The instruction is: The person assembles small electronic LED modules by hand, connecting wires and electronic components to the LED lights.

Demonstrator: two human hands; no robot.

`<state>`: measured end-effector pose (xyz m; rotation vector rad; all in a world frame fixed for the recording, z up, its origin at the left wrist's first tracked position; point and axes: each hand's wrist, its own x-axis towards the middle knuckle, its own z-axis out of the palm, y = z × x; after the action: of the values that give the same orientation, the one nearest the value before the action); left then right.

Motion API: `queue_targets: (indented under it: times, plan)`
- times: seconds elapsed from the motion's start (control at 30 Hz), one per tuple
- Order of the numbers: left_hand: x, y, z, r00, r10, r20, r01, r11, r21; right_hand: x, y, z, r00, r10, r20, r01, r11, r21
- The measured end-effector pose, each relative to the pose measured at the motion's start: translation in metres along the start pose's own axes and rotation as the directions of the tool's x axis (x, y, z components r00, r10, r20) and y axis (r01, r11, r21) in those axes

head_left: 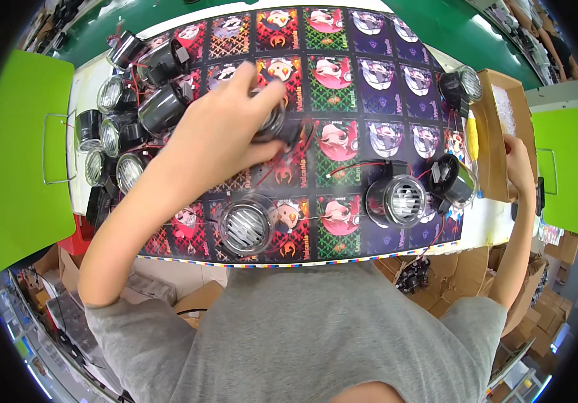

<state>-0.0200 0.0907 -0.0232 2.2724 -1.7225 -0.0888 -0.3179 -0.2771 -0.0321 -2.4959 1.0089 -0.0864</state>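
My left hand is closed around a round black device, blurred, above the middle left of the printed mat; a black block sticks out beside my fingers. My right hand is at an open cardboard box on the right, fingers bent at its inner side; whatever they pinch is hidden. Near my body, a similar device with a clear rim and slatted silvery face lies on the mat. Another slatted device and a tilted one, with thin red and black wires, lie toward the right.
Several black cylindrical devices crowd the table's left side. One more device stands at the far right, near a yellow tool. Clear plastic material fills part of the box. Green panels flank the table.
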Motion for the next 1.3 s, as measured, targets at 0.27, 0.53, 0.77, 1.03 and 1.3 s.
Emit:
queue_targets:
  times: [0.27, 0.53, 0.77, 1.03, 1.3]
  plan:
    - [0.041, 0.022, 0.035, 0.968, 0.249, 0.033, -0.25, 0.936, 0.247, -0.007, -0.006, -0.002, 0.99, -0.004, -0.143, -0.009, 0.996, -0.092]
    - [0.088, 0.012, 0.008, 0.939, 0.139, 0.313, -0.032, 0.946, -0.324, -0.032, -0.081, -0.006, 0.932, -0.066, -0.357, 0.21, 0.899, 0.383]
    - [0.098, 0.006, 0.02, 0.958, -0.015, 0.287, 0.183, 0.802, -0.569, -0.032, -0.163, 0.045, 0.906, -0.35, -0.237, 0.417, 0.643, 0.642]
    - [0.102, 0.014, 0.013, 0.978, 0.027, 0.209, 0.18, 0.404, -0.897, -0.012, -0.185, 0.065, 0.912, -0.318, -0.259, 0.403, 0.579, 0.708]
    - [0.1, 0.027, 0.002, 0.989, 0.009, 0.149, 0.143, 0.22, -0.965, -0.006, -0.185, 0.069, 0.954, -0.231, -0.189, 0.283, 0.501, 0.818]
